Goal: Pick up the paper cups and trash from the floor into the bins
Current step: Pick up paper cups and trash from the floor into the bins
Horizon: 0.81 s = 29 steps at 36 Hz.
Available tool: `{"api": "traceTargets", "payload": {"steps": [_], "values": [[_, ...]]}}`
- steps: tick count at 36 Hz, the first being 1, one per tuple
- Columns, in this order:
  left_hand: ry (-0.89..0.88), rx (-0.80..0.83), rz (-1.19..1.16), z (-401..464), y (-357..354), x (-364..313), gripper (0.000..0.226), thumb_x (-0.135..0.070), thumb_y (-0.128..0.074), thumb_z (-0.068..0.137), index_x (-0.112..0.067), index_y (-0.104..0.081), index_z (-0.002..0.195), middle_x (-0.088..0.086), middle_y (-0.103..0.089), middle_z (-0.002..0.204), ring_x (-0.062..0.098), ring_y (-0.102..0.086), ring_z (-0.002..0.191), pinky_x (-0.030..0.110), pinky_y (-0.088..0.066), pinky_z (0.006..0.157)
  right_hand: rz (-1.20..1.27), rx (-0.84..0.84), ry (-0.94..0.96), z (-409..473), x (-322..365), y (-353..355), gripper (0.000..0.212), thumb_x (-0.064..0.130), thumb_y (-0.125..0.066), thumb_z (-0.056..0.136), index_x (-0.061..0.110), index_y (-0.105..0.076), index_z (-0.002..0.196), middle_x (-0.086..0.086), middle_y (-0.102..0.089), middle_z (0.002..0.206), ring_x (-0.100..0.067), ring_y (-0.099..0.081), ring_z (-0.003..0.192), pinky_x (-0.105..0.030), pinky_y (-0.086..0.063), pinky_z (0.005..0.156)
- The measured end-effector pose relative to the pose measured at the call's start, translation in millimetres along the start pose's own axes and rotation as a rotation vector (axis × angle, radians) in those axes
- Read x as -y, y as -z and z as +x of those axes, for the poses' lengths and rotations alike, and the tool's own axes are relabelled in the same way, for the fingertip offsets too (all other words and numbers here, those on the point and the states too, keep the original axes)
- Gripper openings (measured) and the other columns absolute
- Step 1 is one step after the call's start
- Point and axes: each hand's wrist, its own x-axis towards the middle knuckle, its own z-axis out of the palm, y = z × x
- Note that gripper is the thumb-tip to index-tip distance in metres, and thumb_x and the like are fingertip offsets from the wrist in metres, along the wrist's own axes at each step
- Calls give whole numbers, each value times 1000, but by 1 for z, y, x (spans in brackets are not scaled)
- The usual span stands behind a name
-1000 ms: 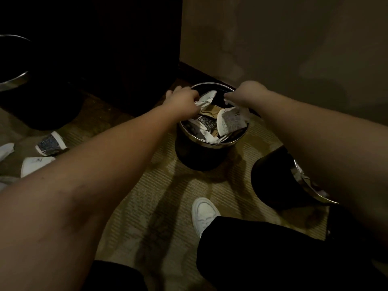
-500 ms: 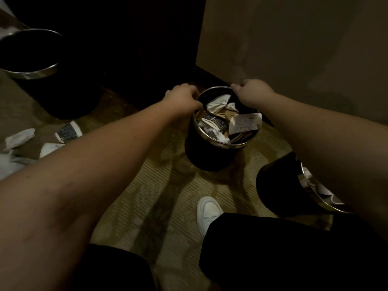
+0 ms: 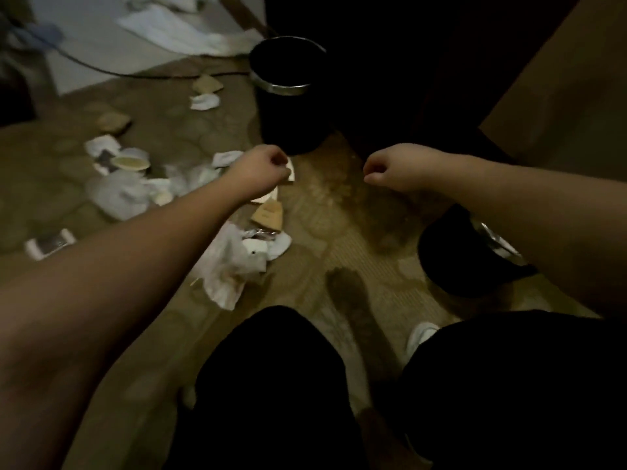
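Here we look down at a dim patterned carpet (image 3: 339,212), and we go from left to right. At the far left a flattened paper cup (image 3: 50,244) lies on its side, just beside our left forearm. Farther up lies a loose heap: an upright cup with a pale inside (image 3: 130,162), a crumpled clear plastic bag (image 3: 117,195), and white scraps around them. Up near the pale floor edge, a brown paper piece (image 3: 207,83) and a white crumpled piece (image 3: 204,101) lie close together.

Our left hand (image 3: 263,173) hangs over the litter with its fingers curled in; we see nothing held in it, though a flat white piece lies just behind it. Below it a small brown paper bag (image 3: 268,215) rests on the carpet, and beneath that a crumpled white wrapper (image 3: 229,266) and a squashed white cup (image 3: 274,245).

Behind the hands stands a black bin with a metal rim (image 3: 288,96), upright, its inside dark.

Our right hand (image 3: 393,173) is likewise curled in a loose fist, empty so far as we can tell. Under the right forearm a second black bin (image 3: 454,252) stands, with pale trash just showing at its rim. At the bottom our dark-trousered knees and one white shoe (image 3: 420,335) show.
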Motion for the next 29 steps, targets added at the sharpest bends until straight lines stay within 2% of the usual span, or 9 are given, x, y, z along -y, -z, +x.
{"api": "traceTargets", "payload": {"steps": [4,9,13,15,18,20,24,27,29], "values": [[154,-57,-45,-34,30,69,31,-25,-61,95,-12,-65,122,10,-67,121,29,-63,105,29,-45,80,-126,100,76,21,49,-2,34,40,-56,98,28,-58,130,2,-63,119,-19,-61,107,-34,-50,91],[329,-73,-86,-69,30,141,33,-30,-60,95,-15,-63,125,5,-64,120,19,-57,87,28,-41,72,-262,226,157,55,90,-19,35,43,-56,97,29,-60,128,3,-64,118,-20,-61,106,-37,-51,93],[453,-10,-79,-84,4,193,34,-30,-61,93,-14,-63,124,8,-65,122,22,-60,94,29,-42,77,-289,300,243,97,110,-65,34,46,-55,97,28,-61,124,1,-65,118,-21,-61,103,-36,-52,85],[497,27,-69,-90,-13,215,36,-28,-62,93,-11,-63,125,10,-63,126,27,-61,107,29,-44,81,-255,359,287,117,120,-96,38,45,-55,97,24,-60,128,-2,-64,122,-22,-60,105,-35,-51,86],[572,51,-78,-94,-40,242,37,-30,-64,90,-10,-66,121,11,-62,126,28,-60,110,31,-45,83,-172,392,364,142,132,-145,52,48,-63,92,19,-55,134,-7,-55,133,-25,-55,116,-37,-47,93],[623,66,-114,-93,-58,255,46,-34,-66,85,-11,-63,125,11,-58,129,29,-58,114,35,-47,91,-107,360,438,160,143,-171,68,56,-69,84,18,-51,137,-9,-48,138,-29,-48,124,-38,-43,97],[644,105,-177,-86,-88,267,79,-42,-75,81,-14,-40,146,11,-39,146,29,-45,131,39,-40,107,6,367,503,192,176,-208,110,69,-74,70,26,-21,156,-7,-23,160,-33,-26,145,-48,-32,114],[676,111,-289,-75,-108,271,99,-46,-80,77,-18,-25,154,9,-30,155,28,-38,138,43,-36,113,-22,419,586,208,197,-235,122,67,-78,67,34,-3,158,-2,0,166,-31,-9,151,-50,-25,119],[707,103,-406,-68,-122,271,98,-45,-81,77,-19,-25,155,7,-36,151,26,-42,135,43,-37,112,-57,437,637,212,206,-252,124,63,-80,69,35,2,158,-1,6,167,-32,-10,151,-50,-27,118]]}}
